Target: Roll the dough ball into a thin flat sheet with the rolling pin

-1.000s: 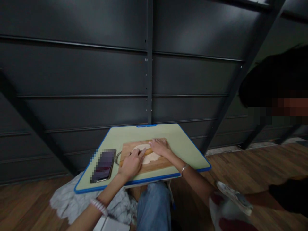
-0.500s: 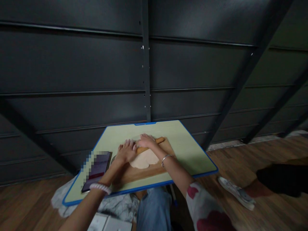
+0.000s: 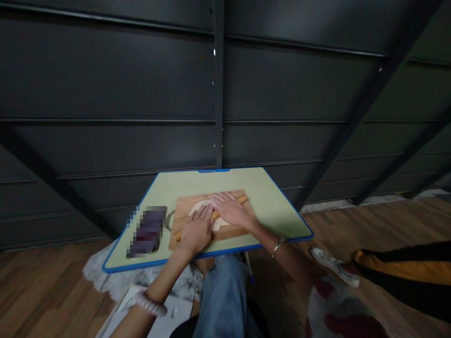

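Observation:
A wooden rolling pin (image 3: 215, 215) lies slantwise across a flat, pale piece of dough (image 3: 198, 206). Underneath is a wooden cutting board (image 3: 182, 207) with a metal ring handle (image 3: 169, 220) at its left end. My left hand (image 3: 198, 230) rests palm down over the left part of the pin, fingers stretched forward above the dough. Flat on the right part lies my right hand (image 3: 228, 208), its fingers extended too. Neither hand wraps round the pin. Part of the dough is hidden beneath the hands.
The board sits on a small yellow table (image 3: 278, 211) with a blue rim. A phone-like dark object (image 3: 148, 232), partly pixelated, lies at its left. A dark panelled wall (image 3: 169, 94) stands behind. Another person's shoe (image 3: 334, 266) is on the floor at right.
Both hands and the rolling pin have come back from the dough's far side towards me, over its middle and near part. The camera view has shifted slightly.

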The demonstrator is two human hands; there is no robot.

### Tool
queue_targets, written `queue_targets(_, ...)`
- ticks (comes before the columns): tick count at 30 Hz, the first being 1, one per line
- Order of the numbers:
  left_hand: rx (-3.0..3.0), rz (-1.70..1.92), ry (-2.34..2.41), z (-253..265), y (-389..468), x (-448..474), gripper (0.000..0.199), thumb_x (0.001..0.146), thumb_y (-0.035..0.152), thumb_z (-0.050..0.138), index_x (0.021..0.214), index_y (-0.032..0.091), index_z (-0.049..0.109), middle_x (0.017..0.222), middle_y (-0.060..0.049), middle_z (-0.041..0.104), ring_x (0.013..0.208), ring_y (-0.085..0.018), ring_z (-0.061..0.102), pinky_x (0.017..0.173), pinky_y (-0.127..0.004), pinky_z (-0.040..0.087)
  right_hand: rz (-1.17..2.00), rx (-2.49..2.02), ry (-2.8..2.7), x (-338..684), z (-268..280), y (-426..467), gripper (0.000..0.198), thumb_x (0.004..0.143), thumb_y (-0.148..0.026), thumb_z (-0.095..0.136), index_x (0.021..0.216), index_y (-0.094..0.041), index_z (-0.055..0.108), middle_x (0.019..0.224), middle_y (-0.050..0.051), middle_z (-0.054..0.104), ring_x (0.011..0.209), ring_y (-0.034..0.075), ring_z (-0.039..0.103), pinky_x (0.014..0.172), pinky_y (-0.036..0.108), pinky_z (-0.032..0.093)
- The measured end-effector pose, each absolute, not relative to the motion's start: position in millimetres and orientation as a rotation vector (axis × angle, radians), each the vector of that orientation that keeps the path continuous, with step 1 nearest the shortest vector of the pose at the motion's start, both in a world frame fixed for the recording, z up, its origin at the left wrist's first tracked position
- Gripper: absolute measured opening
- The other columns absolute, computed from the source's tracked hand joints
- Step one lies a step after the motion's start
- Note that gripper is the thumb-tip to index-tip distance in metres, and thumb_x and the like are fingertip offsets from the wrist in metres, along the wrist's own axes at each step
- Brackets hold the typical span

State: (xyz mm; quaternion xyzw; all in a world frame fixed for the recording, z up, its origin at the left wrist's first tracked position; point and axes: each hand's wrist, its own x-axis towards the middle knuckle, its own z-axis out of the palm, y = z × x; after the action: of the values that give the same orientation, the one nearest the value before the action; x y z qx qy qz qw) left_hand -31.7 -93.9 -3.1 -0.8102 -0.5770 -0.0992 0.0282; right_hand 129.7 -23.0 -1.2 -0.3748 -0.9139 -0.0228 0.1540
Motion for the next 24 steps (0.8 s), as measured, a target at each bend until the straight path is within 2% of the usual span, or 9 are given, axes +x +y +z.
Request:
queue_targets(3, -2.547, -0.312, -1.711, -5.5, -107.6, -26.1, 0.055, 0.086, 0.017, 0.032, 0.141, 0.012, 0.029, 0.146, -0.009, 0.036, 0.134, -0.019, 0.030, 0.109, -0.034, 0.025, -0.004, -0.971, -2.670, 147.3, -7.0, -32.1, 0.040, 0.097, -0.022, 0.029, 0.132, -0.019, 0.047, 0.137, 0.007, 0.048, 0.130, 0.018, 0.036, 0.112, 0.044, 0.014)
queue_targets(7, -2.565, -0.330, -1.653, -4.1, -123.1, -21.4, 0.064, 0.080, 0.008, 0.036, 0.143, 0.016, 0.025, 0.147, -0.006, 0.034, 0.129, -0.019, 0.036, 0.103, -0.036, 0.030, 0.087, -0.958, -2.582, 164.7, -15.0, -42.2, 0.040, 0.095, -0.019, 0.033, 0.133, -0.019, 0.046, 0.135, 0.006, 0.050, 0.127, 0.017, 0.041, 0.110, 0.043, 0.022)
queue_targets(11, -2.585, -0.376, -1.619, -1.5, -129.5, -20.3, 0.067, 0.076, 0.003, 0.038, 0.141, 0.020, 0.030, 0.143, -0.003, 0.040, 0.126, -0.019, 0.039, 0.100, -0.036, 0.032, 0.084, -0.926, -2.497, 171.3, -17.4, -53.9, 0.038, 0.094, -0.017, 0.037, 0.128, -0.020, 0.052, 0.128, 0.006, 0.057, 0.123, 0.017, 0.045, 0.109, 0.040, 0.028)
queue_targets(14, -2.542, -0.432, -1.673, 0.6, -128.1, -18.0, 0.060, 0.078, 0.004, 0.040, 0.136, 0.021, 0.040, 0.136, -0.005, 0.049, 0.120, -0.020, 0.044, 0.095, -0.035, 0.034, 0.082, -0.956, -2.402, 171.1, -15.7, -63.5, 0.033, 0.092, -0.020, 0.045, 0.122, -0.021, 0.058, 0.123, 0.005, 0.060, 0.119, 0.018, 0.050, 0.106, 0.038, 0.032)
queue_targets(18, -2.380, -0.479, -1.843, 3.3, -123.9, -10.9, 0.037, 0.085, 0.015, 0.041, 0.119, 0.019, 0.054, 0.113, -0.009, 0.061, 0.106, -0.023, 0.051, 0.087, -0.036, 0.037, 0.097, -1.056, -2.313, 170.3, -15.3, -70.6, 0.027, 0.089, -0.022, 0.053, 0.113, -0.019, 0.064, 0.114, 0.007, 0.066, 0.109, 0.020, 0.056, 0.100, 0.038, 0.038)
queue_targets(21, -2.326, -0.501, -1.857, 3.0, -121.7, -7.6, 0.025, 0.089, 0.024, 0.041, 0.105, 0.020, 0.060, 0.101, -0.009, 0.059, 0.099, -0.024, 0.051, 0.082, -0.036, 0.037, 0.146, -1.045, -2.278, 171.9, -18.2, -68.7, 0.026, 0.088, -0.022, 0.056, 0.112, -0.020, 0.065, 0.111, 0.005, 0.067, 0.106, 0.020, 0.057, 0.097, 0.036, 0.040)
queue_targets(24, -2.288, -0.533, -1.832, 0.5, -121.5, -6.8, 0.023, 0.089, 0.026, 0.041, 0.102, 0.019, 0.059, 0.098, -0.009, 0.056, 0.096, -0.023, 0.049, 0.082, -0.035, 0.036, 0.179, -1.024, -2.275, 174.3, -21.7, -63.8, 0.024, 0.087, -0.022, 0.058, 0.110, -0.021, 0.066, 0.108, 0.005, 0.068, 0.104, 0.019, 0.058, 0.094, 0.035, 0.040)
